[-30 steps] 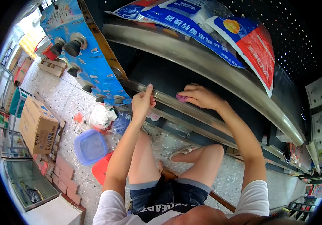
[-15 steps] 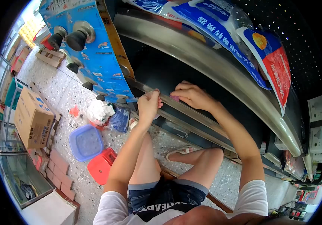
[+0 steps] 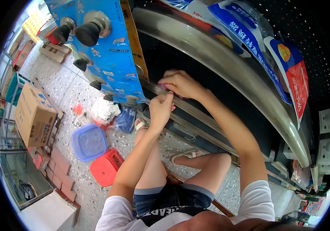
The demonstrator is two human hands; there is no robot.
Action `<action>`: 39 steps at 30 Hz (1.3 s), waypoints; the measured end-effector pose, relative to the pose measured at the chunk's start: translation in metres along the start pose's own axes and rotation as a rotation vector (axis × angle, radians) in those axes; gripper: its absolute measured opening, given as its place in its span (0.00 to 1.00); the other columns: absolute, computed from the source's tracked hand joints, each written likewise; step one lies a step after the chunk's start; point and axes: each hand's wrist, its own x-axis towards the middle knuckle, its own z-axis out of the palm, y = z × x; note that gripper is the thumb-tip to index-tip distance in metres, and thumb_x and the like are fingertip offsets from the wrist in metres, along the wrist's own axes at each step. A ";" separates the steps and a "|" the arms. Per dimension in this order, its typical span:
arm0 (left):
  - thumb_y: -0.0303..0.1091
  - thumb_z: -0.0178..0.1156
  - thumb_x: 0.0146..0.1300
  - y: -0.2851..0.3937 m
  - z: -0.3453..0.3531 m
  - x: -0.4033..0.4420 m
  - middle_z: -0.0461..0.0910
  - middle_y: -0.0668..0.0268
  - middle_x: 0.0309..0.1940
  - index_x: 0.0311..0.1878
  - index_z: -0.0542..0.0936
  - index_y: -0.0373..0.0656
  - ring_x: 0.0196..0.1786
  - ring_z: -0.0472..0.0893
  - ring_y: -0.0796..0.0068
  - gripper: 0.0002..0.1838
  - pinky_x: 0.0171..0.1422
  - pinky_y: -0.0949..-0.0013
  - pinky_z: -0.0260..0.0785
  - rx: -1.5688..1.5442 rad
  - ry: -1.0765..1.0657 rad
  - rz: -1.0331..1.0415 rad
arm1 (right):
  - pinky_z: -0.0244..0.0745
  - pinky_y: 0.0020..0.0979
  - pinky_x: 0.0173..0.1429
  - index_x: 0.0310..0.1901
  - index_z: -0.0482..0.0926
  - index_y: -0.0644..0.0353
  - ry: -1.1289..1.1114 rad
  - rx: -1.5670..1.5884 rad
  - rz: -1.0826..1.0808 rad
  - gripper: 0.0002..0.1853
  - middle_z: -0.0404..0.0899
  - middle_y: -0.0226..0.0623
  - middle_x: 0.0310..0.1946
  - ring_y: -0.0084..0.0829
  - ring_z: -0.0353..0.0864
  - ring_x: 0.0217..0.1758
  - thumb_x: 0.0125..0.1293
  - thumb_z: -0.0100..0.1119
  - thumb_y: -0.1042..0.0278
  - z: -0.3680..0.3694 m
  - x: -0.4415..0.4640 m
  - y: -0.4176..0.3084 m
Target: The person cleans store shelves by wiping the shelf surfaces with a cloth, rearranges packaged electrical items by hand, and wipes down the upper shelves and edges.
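Note:
My right hand [image 3: 182, 84] is closed on a small pink-purple cloth [image 3: 162, 87], pressed to the dark shelf [image 3: 211, 90] just behind its front edge. My left hand [image 3: 161, 109] is at the shelf's front rail [image 3: 199, 115], thumb and fingers pinched together; what they hold, if anything, is hidden. The two hands are close together, the right one slightly farther in. To their left hangs a blue display card [image 3: 115, 50] with several black-knobbed metal pieces [image 3: 88, 34] on it.
A curved metal shelf edge [image 3: 226, 61] arches above my right arm, with blue, red and white packages [image 3: 288, 73] on top. On the floor stand a blue basin [image 3: 89, 142], a red plastic stool [image 3: 106, 167], bags [image 3: 124, 119] and a cardboard box [image 3: 36, 115].
My right hand has moved left along the shelf with the cloth, now beside and beyond my left hand. My left hand has shifted slightly right. The view has shifted a little.

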 end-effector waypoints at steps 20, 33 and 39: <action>0.46 0.61 0.65 0.003 0.002 -0.002 0.79 0.63 0.20 0.25 0.80 0.30 0.23 0.80 0.77 0.24 0.30 0.73 0.74 -0.009 0.015 0.027 | 0.80 0.46 0.53 0.50 0.84 0.57 -0.002 -0.378 0.460 0.16 0.83 0.52 0.46 0.50 0.84 0.51 0.60 0.57 0.76 0.024 0.077 -0.013; 0.48 0.61 0.64 0.004 -0.002 0.002 0.80 0.60 0.22 0.28 0.79 0.32 0.22 0.82 0.72 0.23 0.27 0.72 0.76 0.043 -0.014 0.024 | 0.77 0.37 0.45 0.51 0.81 0.59 0.122 -0.110 0.317 0.13 0.81 0.44 0.39 0.39 0.84 0.40 0.66 0.55 0.72 -0.046 -0.072 0.013; 0.47 0.62 0.64 0.009 -0.003 -0.001 0.80 0.60 0.21 0.28 0.79 0.32 0.21 0.81 0.71 0.23 0.27 0.72 0.76 0.032 -0.013 0.008 | 0.75 0.37 0.54 0.51 0.83 0.57 0.159 -0.022 0.167 0.14 0.79 0.42 0.42 0.43 0.81 0.49 0.64 0.60 0.71 -0.014 -0.078 -0.004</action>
